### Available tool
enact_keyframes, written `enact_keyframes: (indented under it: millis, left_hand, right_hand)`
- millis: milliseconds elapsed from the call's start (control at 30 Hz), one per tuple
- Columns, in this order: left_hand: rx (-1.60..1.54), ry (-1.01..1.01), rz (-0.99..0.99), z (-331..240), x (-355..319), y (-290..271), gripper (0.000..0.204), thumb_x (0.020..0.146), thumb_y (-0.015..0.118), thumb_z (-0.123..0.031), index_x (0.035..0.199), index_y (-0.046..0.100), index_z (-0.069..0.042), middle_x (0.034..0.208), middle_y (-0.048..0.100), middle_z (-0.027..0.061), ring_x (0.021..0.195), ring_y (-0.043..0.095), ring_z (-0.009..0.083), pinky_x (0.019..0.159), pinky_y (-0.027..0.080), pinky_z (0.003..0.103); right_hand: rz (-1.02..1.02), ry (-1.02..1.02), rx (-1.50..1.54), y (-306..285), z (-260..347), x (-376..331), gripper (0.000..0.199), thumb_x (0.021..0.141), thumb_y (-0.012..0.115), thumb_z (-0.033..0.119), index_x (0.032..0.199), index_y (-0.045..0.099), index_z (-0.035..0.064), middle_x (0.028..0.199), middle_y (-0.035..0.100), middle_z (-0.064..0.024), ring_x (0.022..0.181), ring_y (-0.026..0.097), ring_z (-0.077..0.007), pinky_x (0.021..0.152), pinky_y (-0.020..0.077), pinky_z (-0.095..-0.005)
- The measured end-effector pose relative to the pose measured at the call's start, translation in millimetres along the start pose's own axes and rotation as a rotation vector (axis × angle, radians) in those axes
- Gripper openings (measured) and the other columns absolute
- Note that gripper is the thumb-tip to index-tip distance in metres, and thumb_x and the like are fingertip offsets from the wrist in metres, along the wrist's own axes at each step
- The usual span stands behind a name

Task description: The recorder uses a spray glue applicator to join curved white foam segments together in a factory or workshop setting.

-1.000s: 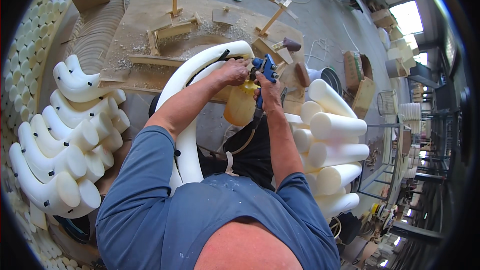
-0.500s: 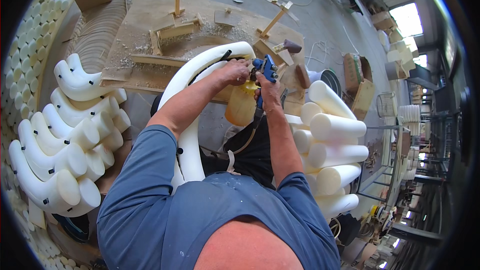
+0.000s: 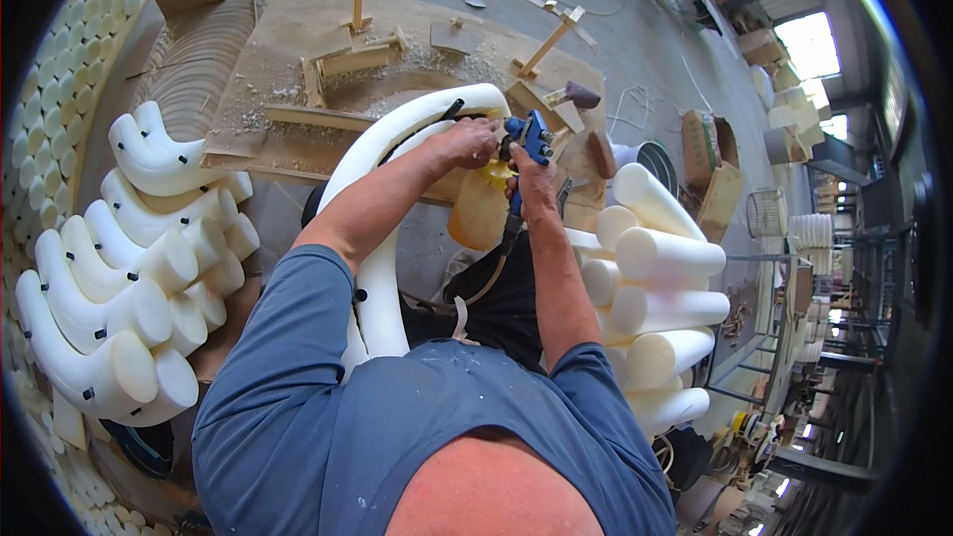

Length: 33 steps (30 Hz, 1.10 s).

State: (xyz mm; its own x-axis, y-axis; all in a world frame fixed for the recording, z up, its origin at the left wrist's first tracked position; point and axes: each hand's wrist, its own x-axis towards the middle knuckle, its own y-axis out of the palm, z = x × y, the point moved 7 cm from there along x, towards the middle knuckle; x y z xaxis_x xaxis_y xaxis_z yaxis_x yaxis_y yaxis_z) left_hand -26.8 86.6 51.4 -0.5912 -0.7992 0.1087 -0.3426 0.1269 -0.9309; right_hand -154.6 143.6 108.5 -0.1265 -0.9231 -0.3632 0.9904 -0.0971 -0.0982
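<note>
A long curved white foam tube (image 3: 375, 154) arches from my lap over the near edge of the wooden board, with short black pegs on it. My left hand (image 3: 471, 142) is closed at its far end, fingers curled against the foam; part of the grip is hidden. Just right of it, my right hand (image 3: 536, 186) wraps round the handle of a blue spray gun (image 3: 534, 137). Under the gun hangs a translucent yellow cup (image 3: 478, 208) with amber liquid. The gun's front points toward my left fingers and the tube's end. A hose (image 3: 493, 273) trails down from the handle.
Curved white foam pieces with black pegs (image 3: 114, 308) are stacked at left. Straight white foam cylinders (image 3: 670, 253) pile up at right. Wooden jigs (image 3: 347, 62) and shavings cover the board (image 3: 268, 40). Beyond the cylinders stand a metal bucket (image 3: 655, 161) and a cardboard box (image 3: 703, 149).
Almost nothing differs. My view has shifted very slightly; both hands, the spray gun and the foam tube keep nearly the same places.
</note>
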Motion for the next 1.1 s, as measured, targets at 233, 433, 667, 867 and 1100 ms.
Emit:
enact_keyframes:
  millis: [233, 433, 667, 867, 1100]
  left_hand:
    - [-0.067, -0.025, 0.086, 0.2, -0.9, -4.0, 0.026, 0.082, 0.058, -0.009, 0.097, 0.08, -0.004, 0.147, 0.055, 0.0302, 0.133, 0.056, 0.0445, 0.113, 0.046, 0.046]
    - [-0.089, -0.018, 0.087, 4.7, -5.8, -9.7, 0.023, 0.08, 0.061, -0.008, 0.094, 0.079, -0.004, 0.121, 0.067, 0.0275, 0.118, 0.064, 0.0436, 0.104, 0.051, 0.047]
    - [-0.023, -0.036, 0.193, 10.6, -13.7, -15.1, 0.019, 0.084, 0.064, -0.013, 0.092, 0.078, -0.005, 0.109, 0.07, 0.0219, 0.11, 0.067, 0.0392, 0.097, 0.054, 0.046]
    - [-0.096, -0.019, 0.149, 10.1, -30.0, -29.7, 0.023, 0.082, 0.061, -0.009, 0.096, 0.079, -0.004, 0.107, 0.073, 0.0209, 0.103, 0.071, 0.0398, 0.091, 0.057, 0.048]
    - [-0.051, -0.014, 0.109, 6.7, -37.3, -33.3, 0.023, 0.085, 0.059, -0.012, 0.095, 0.079, -0.004, 0.108, 0.072, 0.0202, 0.106, 0.07, 0.0392, 0.093, 0.055, 0.049]
  right_hand:
    - [-0.003, 0.0, 0.01, 2.7, 3.0, -1.3, 0.027, 0.094, 0.077, 0.027, 0.09, 0.062, 0.0042, 0.07, 0.057, -0.0026, 0.046, 0.054, -0.0133, 0.039, 0.0446, -0.0306]
    - [-0.001, 0.001, -0.011, 3.1, 3.0, -2.1, 0.026, 0.094, 0.076, 0.026, 0.091, 0.063, 0.004, 0.072, 0.058, -0.003, 0.046, 0.054, -0.0135, 0.039, 0.0448, -0.0311]
    - [0.056, 0.024, -0.021, 4.2, -0.3, -6.5, 0.026, 0.095, 0.076, 0.028, 0.098, 0.063, 0.0064, 0.078, 0.058, -0.0029, 0.047, 0.051, -0.013, 0.04, 0.0447, -0.0306]
    - [0.087, 0.023, 0.022, 10.4, -4.5, -7.8, 0.024, 0.096, 0.075, 0.028, 0.098, 0.062, 0.0072, 0.078, 0.058, -0.0026, 0.046, 0.051, -0.0127, 0.039, 0.044, -0.0309]
    - [0.03, 0.015, 0.009, 7.4, -5.1, -6.0, 0.024, 0.096, 0.076, 0.027, 0.094, 0.063, 0.007, 0.076, 0.059, -0.0027, 0.046, 0.051, -0.012, 0.039, 0.0439, -0.0304]
